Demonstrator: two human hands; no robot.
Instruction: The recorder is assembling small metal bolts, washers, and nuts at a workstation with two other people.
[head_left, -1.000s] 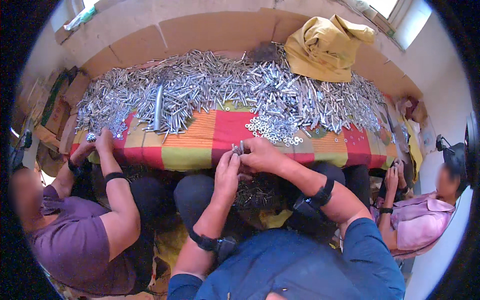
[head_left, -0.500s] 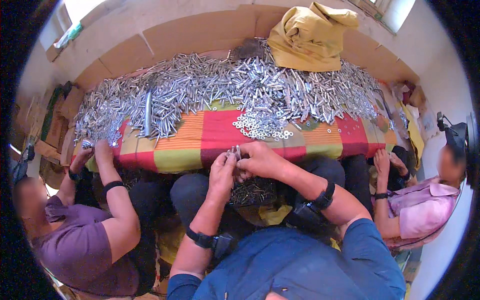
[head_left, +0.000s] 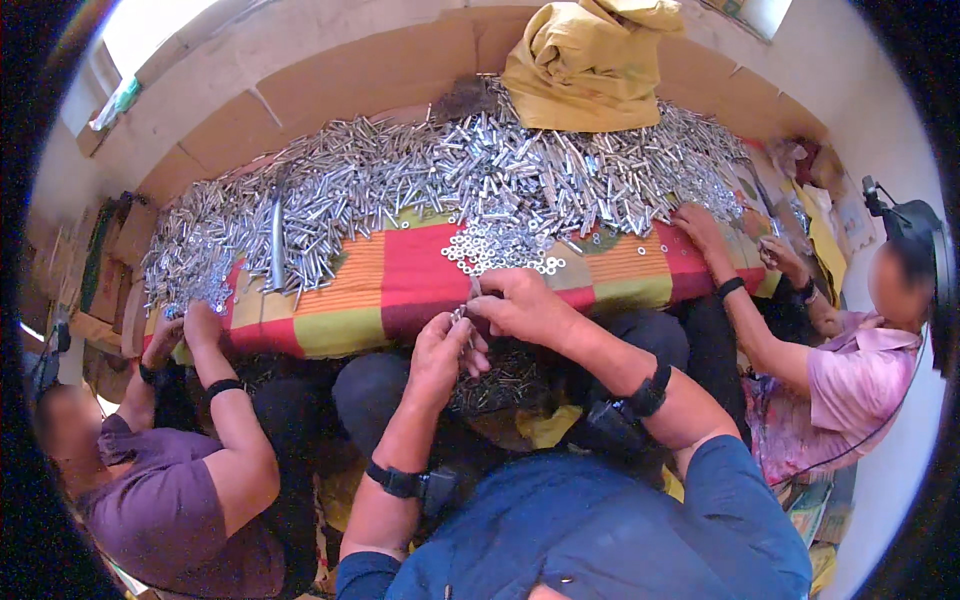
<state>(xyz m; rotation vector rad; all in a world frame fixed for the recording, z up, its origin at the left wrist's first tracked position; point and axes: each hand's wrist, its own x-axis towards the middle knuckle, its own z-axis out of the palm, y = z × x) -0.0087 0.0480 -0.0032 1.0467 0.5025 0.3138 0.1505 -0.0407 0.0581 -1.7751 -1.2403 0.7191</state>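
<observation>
In front of the table edge, my left hand (head_left: 440, 352) is closed, with small silvery bolt-like pieces (head_left: 459, 313) at its thumb and fingertips. Its lower fingers are partly curled. My right hand (head_left: 524, 302) is just above and to the right, with thumb and index finger pinched on a thin silvery bolt-like piece (head_left: 475, 287). The two sets of fingertips nearly meet; whether the pieces touch is too small to tell. Beyond them, a heap of washers (head_left: 492, 246) lies on the checked cloth (head_left: 425, 262), before a broad pile of metal rods or bolts (head_left: 370, 180).
A yellow sack (head_left: 590, 70) rests on the pile's back. A longer metal tube (head_left: 277, 245) stands out at left. Below my hands is a container of dark small metal parts (head_left: 500, 385). Co-workers sit at left (head_left: 190, 480) and right (head_left: 840, 390), hands at the table.
My right hand has lifted slightly away from my left, showing more of the pieces. The right-hand co-worker has stretched an arm onto the table. The view has shifted slightly.
</observation>
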